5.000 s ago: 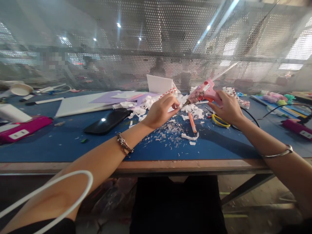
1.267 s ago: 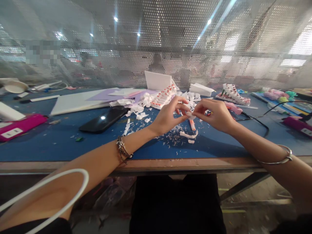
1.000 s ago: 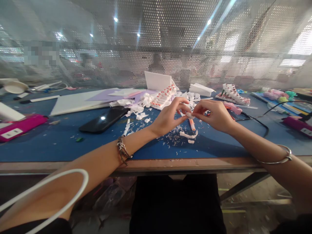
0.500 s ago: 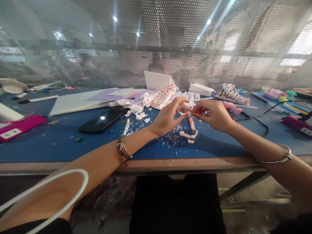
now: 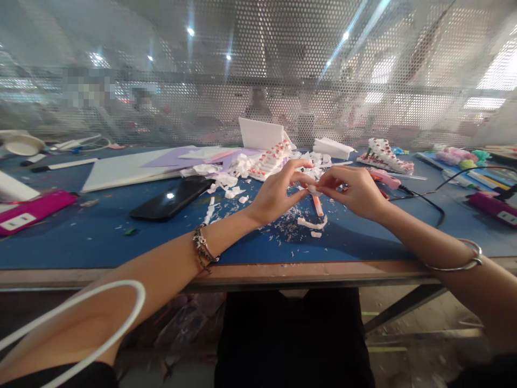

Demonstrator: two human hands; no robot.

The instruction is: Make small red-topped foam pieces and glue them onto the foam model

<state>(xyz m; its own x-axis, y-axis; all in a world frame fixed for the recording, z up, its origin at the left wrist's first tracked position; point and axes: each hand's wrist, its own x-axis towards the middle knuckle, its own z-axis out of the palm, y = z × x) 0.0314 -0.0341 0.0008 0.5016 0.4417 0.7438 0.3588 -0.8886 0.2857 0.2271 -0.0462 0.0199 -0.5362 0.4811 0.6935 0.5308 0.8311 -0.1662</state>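
Note:
My left hand (image 5: pixel 278 191) and my right hand (image 5: pixel 350 188) meet above the blue table. Their fingertips pinch a small white piece (image 5: pixel 312 189) between them; it looks like foam or paper, but its kind is too small to make out. Below the fingers lies an orange and white cutter-like tool (image 5: pixel 317 205), partly covered by the hands. A curved white scrap (image 5: pixel 312 222) and fine white crumbs are scattered nearer the table edge. Behind my left hand stands a white stepped model (image 5: pixel 269 160) dotted with orange, amid crumpled white scraps (image 5: pixel 241 166).
A black phone (image 5: pixel 172 199) lies left of my forearm, before white sheets (image 5: pixel 117 170). At the right are a pink glue gun (image 5: pixel 386 178) with its black cord and another white model (image 5: pixel 382 156). Magenta power strips (image 5: pixel 46 207) sit at both sides. Perforated metal mesh (image 5: pixel 283 64) rises behind.
Almost nothing differs. The fingers of my left hand have shifted very slightly around the white piece, while my right hand keeps its place.

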